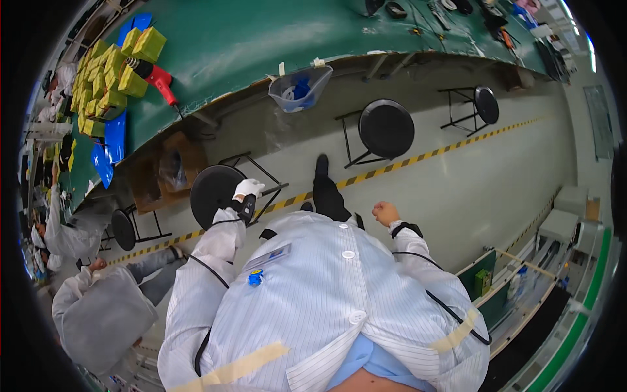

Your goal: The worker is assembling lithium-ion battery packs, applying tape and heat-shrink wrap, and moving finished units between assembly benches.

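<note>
My left hand [249, 189], in a white glove, hangs beside the round black seat of a stool [214, 195]. Its fingers look curled in, and I see nothing in them; whether it touches the stool frame I cannot tell. A dark device [245, 208] is strapped at that wrist. My right hand [385, 213] is bare and loosely closed over the floor, with nothing visible in it. A black band [407, 228] circles the right wrist, and a black cable runs up each sleeve.
A green workbench [228, 46] carries yellow boxes [104, 78] and a red heat gun [155, 78]. A clear bin [300, 90] hangs at its edge. More stools [386, 129] stand along a striped floor line [418, 159]. A seated person [108, 313] is at left, a conveyor-like rack [568, 313] at right.
</note>
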Available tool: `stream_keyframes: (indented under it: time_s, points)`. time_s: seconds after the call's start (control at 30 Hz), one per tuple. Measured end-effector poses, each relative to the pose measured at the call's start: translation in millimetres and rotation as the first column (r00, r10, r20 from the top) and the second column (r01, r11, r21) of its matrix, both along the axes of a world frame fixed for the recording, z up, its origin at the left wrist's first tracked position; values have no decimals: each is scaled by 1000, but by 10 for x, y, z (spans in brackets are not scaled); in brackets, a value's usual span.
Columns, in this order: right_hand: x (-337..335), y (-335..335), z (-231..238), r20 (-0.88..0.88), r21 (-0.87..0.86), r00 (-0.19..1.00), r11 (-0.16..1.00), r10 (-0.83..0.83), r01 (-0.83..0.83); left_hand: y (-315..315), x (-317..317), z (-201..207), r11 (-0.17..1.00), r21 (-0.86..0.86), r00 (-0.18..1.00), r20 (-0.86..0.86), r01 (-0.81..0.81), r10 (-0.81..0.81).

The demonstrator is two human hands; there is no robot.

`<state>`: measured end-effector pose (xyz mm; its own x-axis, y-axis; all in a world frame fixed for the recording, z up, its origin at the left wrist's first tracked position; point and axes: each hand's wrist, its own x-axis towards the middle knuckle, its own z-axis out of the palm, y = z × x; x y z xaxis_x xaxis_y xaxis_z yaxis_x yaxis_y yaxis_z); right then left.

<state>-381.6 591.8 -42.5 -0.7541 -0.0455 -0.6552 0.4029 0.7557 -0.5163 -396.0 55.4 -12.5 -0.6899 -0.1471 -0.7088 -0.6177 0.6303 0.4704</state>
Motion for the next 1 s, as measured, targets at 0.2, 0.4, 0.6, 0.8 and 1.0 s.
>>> stream_keyframes:
  time_s: [0.2,0.4,0.6,0.8,1.0]
  points:
    - [-1485,-561,-188,-161,60,957,970,243,-237,-291,-651,-221,994,-74,996,15,-85,86]
    - [-2396,-886,58,-162,-18,968,980,192,-198,-304,-1056,92,976,-24,976,6,-216,216]
    - [-3114,-1229,420,-270,-50,930,961,248,-271,-840,-1095,-80,770,-352,813,-40,532,-581]
    - [-4072,-1887,1246,-310,-306,935,913,172,-269,-728,-2021,431,965,-52,957,-151,-258,248]
    - [-5397,-3129,2381,-529,-275,789,816,312,-508,-1526,-2963,344,883,64,801,-396,-464,450]
